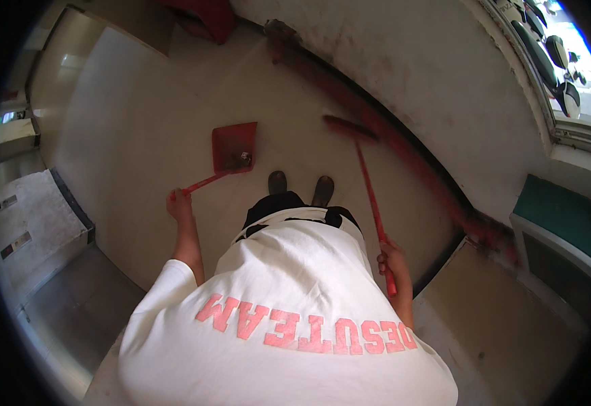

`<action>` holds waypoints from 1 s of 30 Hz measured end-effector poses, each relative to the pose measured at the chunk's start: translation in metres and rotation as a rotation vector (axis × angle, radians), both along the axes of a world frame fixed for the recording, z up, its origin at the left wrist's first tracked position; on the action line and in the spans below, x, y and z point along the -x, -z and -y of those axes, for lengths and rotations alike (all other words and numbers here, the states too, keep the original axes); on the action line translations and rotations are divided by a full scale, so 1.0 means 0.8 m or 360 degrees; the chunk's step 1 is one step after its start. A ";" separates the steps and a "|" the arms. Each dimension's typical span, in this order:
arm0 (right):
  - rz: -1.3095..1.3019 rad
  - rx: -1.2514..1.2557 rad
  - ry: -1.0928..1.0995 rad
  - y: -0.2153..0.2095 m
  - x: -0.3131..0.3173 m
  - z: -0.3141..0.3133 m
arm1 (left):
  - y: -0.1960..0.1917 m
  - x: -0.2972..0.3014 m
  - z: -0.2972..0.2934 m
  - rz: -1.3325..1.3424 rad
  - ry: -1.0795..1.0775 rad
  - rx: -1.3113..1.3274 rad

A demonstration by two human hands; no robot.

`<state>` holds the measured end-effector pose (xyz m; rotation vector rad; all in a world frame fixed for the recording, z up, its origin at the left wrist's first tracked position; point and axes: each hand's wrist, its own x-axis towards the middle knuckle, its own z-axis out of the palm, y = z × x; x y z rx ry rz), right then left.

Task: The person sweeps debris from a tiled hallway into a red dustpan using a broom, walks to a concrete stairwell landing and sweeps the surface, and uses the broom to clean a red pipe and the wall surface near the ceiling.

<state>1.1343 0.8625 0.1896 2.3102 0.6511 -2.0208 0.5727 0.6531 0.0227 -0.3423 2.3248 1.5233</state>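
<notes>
My left hand (179,203) is closed round the handle end of a red dustpan (226,143), held out to the left of my feet. A small clump of debris (244,158) lies in the pan, near its right rear corner. On the right, my right hand (391,256) grips the red stick of a broom (370,186) near its top end. The broom's dark bristle head (351,128) is ahead and to the right, close to the wall's base and slightly blurred. Pan and broom head are well apart.
A pale tiled floor (167,128) runs along a stained wall (404,61) with a dark red skirting (370,108). My dark shoes (277,183) stand between the tools. A red stool-like object (207,17) is at the far end, a green-topped unit (559,216) at right, a whitish block (35,210) at left.
</notes>
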 end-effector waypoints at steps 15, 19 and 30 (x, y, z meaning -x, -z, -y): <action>-0.0191 -0.0218 -0.0228 0.013 0.115 0.001 | 0.023 0.034 -0.038 -0.0035 0.0318 0.0108; -0.0334 -0.0106 -0.0031 -0.013 0.113 0.020 | 0.013 0.025 0.011 0.0020 0.0586 0.0184; -0.0120 0.0044 0.0446 -0.006 -0.022 0.037 | 0.009 0.018 -0.071 0.0122 0.0553 0.0268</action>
